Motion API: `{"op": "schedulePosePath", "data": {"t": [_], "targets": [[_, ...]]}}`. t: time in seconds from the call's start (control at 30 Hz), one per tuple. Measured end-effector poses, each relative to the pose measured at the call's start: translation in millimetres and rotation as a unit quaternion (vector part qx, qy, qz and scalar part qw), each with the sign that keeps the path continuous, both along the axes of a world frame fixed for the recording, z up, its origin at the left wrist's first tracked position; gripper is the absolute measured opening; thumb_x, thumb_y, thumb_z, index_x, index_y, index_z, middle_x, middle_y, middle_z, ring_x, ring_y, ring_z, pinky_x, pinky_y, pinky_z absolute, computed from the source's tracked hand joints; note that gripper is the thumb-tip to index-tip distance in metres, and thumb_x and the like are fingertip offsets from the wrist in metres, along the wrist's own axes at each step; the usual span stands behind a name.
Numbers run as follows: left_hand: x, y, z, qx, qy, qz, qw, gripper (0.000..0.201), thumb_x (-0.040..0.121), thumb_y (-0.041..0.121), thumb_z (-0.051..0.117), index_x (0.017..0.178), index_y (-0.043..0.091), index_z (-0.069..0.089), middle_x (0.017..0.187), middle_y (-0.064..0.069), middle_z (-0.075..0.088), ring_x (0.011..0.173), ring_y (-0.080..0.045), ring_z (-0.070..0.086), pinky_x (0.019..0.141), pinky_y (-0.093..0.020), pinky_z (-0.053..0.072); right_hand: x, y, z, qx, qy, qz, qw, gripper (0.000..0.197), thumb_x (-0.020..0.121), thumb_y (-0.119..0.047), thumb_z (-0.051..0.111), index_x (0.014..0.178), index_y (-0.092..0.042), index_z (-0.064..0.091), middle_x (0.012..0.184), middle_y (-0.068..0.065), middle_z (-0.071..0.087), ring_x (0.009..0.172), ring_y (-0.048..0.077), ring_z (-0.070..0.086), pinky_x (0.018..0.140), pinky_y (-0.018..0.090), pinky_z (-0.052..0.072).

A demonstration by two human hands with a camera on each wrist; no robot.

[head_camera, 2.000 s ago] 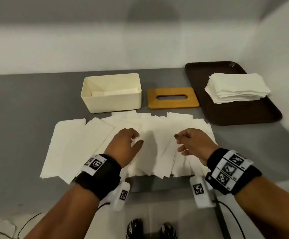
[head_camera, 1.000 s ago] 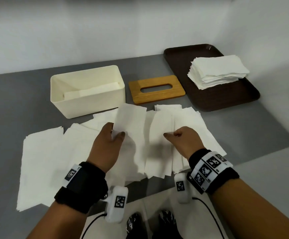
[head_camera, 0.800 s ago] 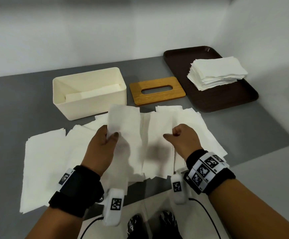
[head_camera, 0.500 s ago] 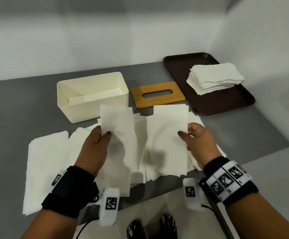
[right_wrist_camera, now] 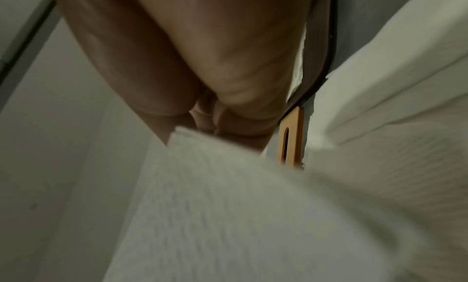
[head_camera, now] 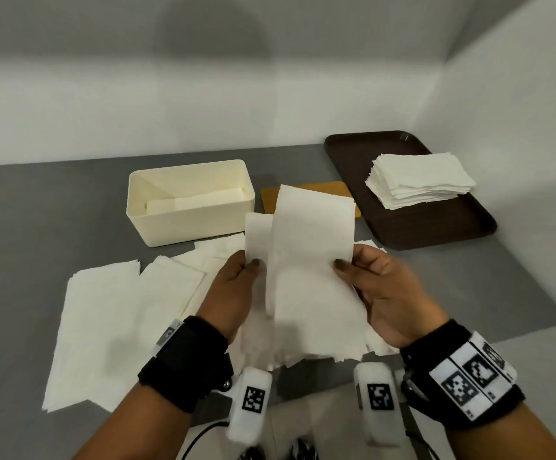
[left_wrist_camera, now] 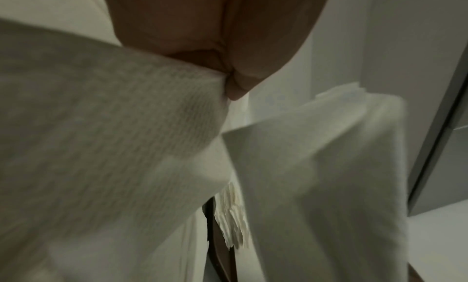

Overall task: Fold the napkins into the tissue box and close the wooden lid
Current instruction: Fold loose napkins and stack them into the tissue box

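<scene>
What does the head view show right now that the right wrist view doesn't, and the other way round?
Head view only: the open tissue box with napkins inside, the napkin stack on the brown tray, the left hand, and sheets spread on the table.
Right wrist view only: the slot in the wooden lid, hidden from the head camera.
Both: the right hand gripping a held-up napkin, and the lid lying off the box.

A dark brown tray (head_camera: pixel 363 154) rested at the far right of a grey tabletop (head_camera: pixel 38 220), set against pale walls (head_camera: pixel 137 94).
</scene>
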State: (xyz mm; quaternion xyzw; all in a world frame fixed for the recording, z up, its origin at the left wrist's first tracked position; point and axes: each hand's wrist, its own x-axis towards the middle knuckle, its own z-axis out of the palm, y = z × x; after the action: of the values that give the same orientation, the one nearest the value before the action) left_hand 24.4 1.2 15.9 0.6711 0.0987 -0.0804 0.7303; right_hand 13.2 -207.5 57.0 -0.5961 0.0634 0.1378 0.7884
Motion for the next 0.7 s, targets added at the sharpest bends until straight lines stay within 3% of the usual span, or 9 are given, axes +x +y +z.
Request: {"op": "schedulePosePath", "data": {"t": [0.1,0.17,0.27,0.33,0.4,0.47,0.57,0.7], "targets": [[-2.4,-4.2,2.5,-0.022,0.005,0.001,1.000,0.024,0.103,0.017,0.045,0.104,0.014,0.068,0.096,0.002,0.075,0.089,-0.014,0.069,0.082,-0.028,0.053,5.5,-2.0,-6.9,-0.028,0.012,0.009,0.999,0.022,0.092,-0.004,0.057,0.113,-0.001,0.064,0.111,0.014,0.072,0.100,0.028,0.070,0.084,0.035,0.059],[-5.2,-9.2,2.8,-0.049,0.017,0.001,0.999,0.025,0.103,0.020,0.044,0.109,0.018,0.069,0.106,0.001,0.075,0.097,-0.013,0.069,0.089,-0.028,0.052,9.3,-2.2,-14.4,-0.068,0.020,-0.001,0.997,0.018,0.092,-0.006,0.058,0.109,-0.003,0.065,0.109,0.013,0.073,0.101,0.031,0.069,0.087,0.042,0.057],[-6.3,-14.6,-4.3,-0.044,0.030,0.017,0.998,0.026,0.102,0.037,0.045,0.117,0.025,0.062,0.119,0.007,0.068,0.105,0.001,0.062,0.096,-0.012,0.043,13.7,-0.8,-24.5,-0.158,0.004,-0.036,0.987,0.009,0.092,-0.010,0.061,0.100,-0.007,0.065,0.101,0.010,0.075,0.092,0.027,0.070,0.084,0.045,0.056],[-6.4,-17.8,-7.8,-0.069,0.053,0.026,0.996,0.040,0.096,0.053,0.047,0.120,0.025,0.063,0.120,0.006,0.068,0.109,-0.003,0.061,0.100,-0.022,0.045,15.1,2.3,-29.5,-0.206,-0.027,-0.047,0.977,0.004,0.090,-0.011,0.065,0.093,-0.010,0.065,0.094,0.010,0.074,0.077,0.017,0.067,0.068,0.036,0.054],[-7.1,-23.1,-8.8,-0.046,0.051,0.019,0.997,0.043,0.095,0.054,0.048,0.121,0.024,0.064,0.118,0.006,0.071,0.110,-0.011,0.065,0.102,-0.034,0.048,15.0,6.6,-31.2,-0.247,-0.062,-0.048,0.966,0.003,0.088,-0.013,0.067,0.090,-0.013,0.065,0.090,0.006,0.073,0.071,0.010,0.064,0.063,0.026,0.047],[-10.0,-31.1,-5.7,-0.014,0.022,-0.002,1.000,0.034,0.099,0.039,0.050,0.125,0.020,0.062,0.117,0.003,0.072,0.108,-0.016,0.067,0.102,-0.041,0.050,14.8,8.6,-33.0,-0.287,-0.081,-0.063,0.953,0.007,0.089,-0.019,0.066,0.096,-0.017,0.065,0.096,0.001,0.072,0.084,0.013,0.066,0.073,0.027,0.051],[-11.4,-35.2,-5.6,-0.014,0.002,0.012,1.000,0.029,0.101,0.028,0.048,0.125,0.019,0.061,0.114,0.004,0.073,0.106,-0.016,0.068,0.100,-0.040,0.052,13.1,6.0,-32.2,-0.325,-0.061,-0.086,0.940,0.025,0.094,-0.034,0.058,0.114,-0.020,0.060,0.109,-0.003,0.066,0.102,0.015,0.061,0.092,0.031,0.051],[-10.7,-42.1,-8.6,-0.073,0.009,0.022,0.997,0.031,0.100,0.027,0.050,0.127,0.017,0.061,0.117,-0.001,0.072,0.111,-0.022,0.067,0.102,-0.046,0.049,6.8,6.7,-34.9,-0.218,0.051,-0.010,0.975,0.050,0.090,-0.062,0.045,0.123,-0.027,0.057,0.124,-0.008,0.063,0.118,0.015,0.055,0.108,0.043,0.040]]}}
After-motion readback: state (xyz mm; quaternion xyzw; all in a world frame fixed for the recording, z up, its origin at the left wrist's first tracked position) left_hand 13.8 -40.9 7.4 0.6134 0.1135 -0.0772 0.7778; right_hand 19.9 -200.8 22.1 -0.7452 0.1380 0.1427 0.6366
